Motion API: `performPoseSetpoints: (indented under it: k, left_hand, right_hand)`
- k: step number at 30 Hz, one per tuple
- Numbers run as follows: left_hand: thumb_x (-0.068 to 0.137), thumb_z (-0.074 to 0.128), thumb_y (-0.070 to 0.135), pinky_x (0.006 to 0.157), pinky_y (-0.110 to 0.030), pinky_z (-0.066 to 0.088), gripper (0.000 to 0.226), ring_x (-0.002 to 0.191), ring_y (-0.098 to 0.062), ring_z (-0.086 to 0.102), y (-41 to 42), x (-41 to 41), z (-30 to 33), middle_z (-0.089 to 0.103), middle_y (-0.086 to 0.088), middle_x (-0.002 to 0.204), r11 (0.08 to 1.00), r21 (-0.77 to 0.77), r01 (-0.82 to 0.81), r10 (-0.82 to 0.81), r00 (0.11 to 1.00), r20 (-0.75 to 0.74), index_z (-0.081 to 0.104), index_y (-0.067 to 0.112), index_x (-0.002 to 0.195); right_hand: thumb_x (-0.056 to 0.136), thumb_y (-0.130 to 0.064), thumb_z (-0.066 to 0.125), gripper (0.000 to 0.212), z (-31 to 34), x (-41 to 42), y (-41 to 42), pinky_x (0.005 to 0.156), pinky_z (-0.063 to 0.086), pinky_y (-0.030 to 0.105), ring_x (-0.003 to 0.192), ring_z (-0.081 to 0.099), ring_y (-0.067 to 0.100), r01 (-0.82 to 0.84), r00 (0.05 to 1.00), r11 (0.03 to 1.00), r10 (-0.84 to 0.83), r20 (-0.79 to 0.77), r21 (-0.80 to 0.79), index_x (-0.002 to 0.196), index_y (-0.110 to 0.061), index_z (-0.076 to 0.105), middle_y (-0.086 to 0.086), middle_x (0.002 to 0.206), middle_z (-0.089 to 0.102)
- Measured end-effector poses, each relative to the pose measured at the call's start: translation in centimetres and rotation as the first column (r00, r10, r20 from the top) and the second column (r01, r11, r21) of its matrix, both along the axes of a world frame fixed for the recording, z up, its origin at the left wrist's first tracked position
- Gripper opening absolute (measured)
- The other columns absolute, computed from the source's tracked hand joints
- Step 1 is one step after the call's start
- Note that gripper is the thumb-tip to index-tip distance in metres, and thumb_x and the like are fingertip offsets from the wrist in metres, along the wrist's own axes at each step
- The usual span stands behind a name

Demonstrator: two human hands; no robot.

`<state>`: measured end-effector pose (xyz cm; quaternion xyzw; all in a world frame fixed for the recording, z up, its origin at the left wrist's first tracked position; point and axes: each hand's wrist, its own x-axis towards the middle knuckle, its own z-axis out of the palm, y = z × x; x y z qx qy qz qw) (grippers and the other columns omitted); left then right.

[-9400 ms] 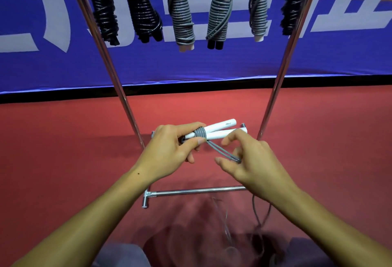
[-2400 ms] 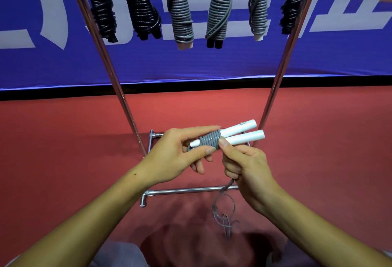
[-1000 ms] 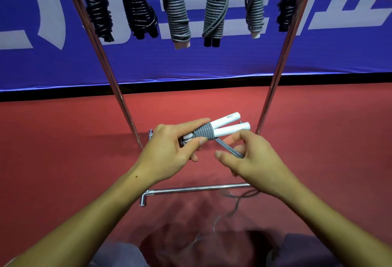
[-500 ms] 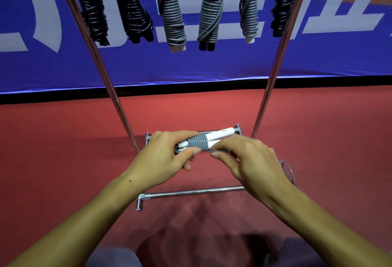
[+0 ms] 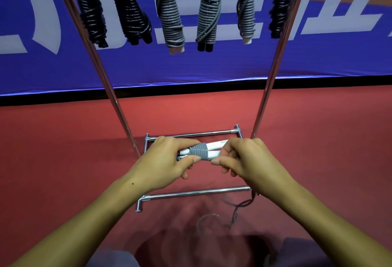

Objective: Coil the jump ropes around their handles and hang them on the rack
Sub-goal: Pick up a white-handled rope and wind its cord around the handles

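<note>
The left hand (image 5: 167,160) gripped the white handles (image 5: 214,149) beside the grey coil (image 5: 199,151); the right hand (image 5: 244,158), at three o'clock, pinched the loose rope (image 5: 244,203).

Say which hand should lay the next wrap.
Right. The right hand is on the handles' free end, slack rope trailing below it; the left hand holds the handles at the coil.

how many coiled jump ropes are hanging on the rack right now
6, in a row across the top: black, black, grey, grey, grey, black. More may hang beyond the frame.
</note>
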<state>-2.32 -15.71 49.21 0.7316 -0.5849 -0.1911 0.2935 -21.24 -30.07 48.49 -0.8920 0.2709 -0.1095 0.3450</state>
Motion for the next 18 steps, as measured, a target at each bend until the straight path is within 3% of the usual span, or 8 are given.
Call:
performPoseSetpoints:
  k: [3,6,9,12,15,18]
  left_hand:
    - [0.101,0.067,0.025,0.079,-0.032,0.058,0.018,0.060,-0.002,0.073,0.0,-0.2,-0.6,0.071,0.002,0.073,0.999,0.031,0.006,-0.008,0.998,0.068,0.073,0.031,0.116]
    - [0.100,0.068,0.022,0.077,-0.033,0.059,0.017,0.059,-0.004,0.073,-0.1,-0.2,-0.7,0.070,0.000,0.074,0.999,0.042,-0.002,0.000,0.999,0.039,0.074,0.031,0.114]
    - [0.100,0.069,0.020,0.074,-0.026,0.058,0.022,0.060,-0.007,0.074,0.0,-0.1,-0.2,0.071,0.000,0.075,0.996,0.082,0.039,-0.038,0.999,-0.010,0.075,0.033,0.117]
    - [0.101,0.071,0.021,0.071,-0.027,0.060,0.021,0.059,-0.010,0.075,0.1,-0.3,-0.1,0.073,-0.001,0.076,0.980,0.151,0.133,-0.127,0.991,-0.049,0.076,0.030,0.119]
    - [0.101,0.072,0.020,0.064,-0.026,0.058,0.021,0.059,-0.016,0.075,0.2,0.0,0.1,0.072,-0.004,0.078,0.963,0.197,0.184,-0.159,0.978,-0.136,0.077,0.030,0.118]
    - [0.101,0.072,0.019,0.062,-0.030,0.058,0.025,0.062,-0.024,0.077,0.5,0.4,0.6,0.073,-0.009,0.082,0.937,0.241,0.252,-0.191,0.949,-0.250,0.077,0.031,0.122]
  right_hand:
    - [0.096,-0.026,0.073,0.016,0.4,-0.4,0.0,0.056,0.048,0.027,0.055,0.058,0.008,-0.075,0.994,0.957,0.092,-0.050,0.280,0.084,-0.015,0.070,-0.005,0.073,0.077]
    - [0.099,-0.011,0.065,0.009,1.0,-1.0,-0.3,0.053,0.041,0.018,0.052,0.050,-0.001,-0.107,0.990,0.909,0.134,-0.038,0.403,0.092,-0.009,0.071,-0.003,0.078,0.077]
    - [0.100,-0.018,0.064,0.012,0.9,-1.2,-0.5,0.054,0.040,0.020,0.054,0.053,0.003,-0.149,0.987,0.972,0.157,-0.029,0.181,0.090,-0.021,0.068,-0.011,0.077,0.074]
    - [0.099,-0.032,0.064,0.006,-0.1,-1.2,-0.7,0.072,0.048,0.030,0.078,0.059,0.006,-0.194,0.981,0.977,0.191,-0.033,-0.085,0.095,-0.029,0.068,-0.012,0.086,0.066]
    - [0.096,-0.034,0.070,0.003,-0.4,-1.1,-1.2,0.078,0.047,0.026,0.085,0.058,0.004,-0.237,0.971,0.965,0.239,0.006,-0.117,0.097,-0.034,0.073,-0.011,0.093,0.059]
    - [0.091,-0.024,0.079,0.006,-0.1,-1.1,-1.7,0.072,0.050,0.025,0.077,0.063,0.006,-0.270,0.962,0.961,0.268,0.051,0.057,0.094,-0.029,0.078,-0.007,0.087,0.068]
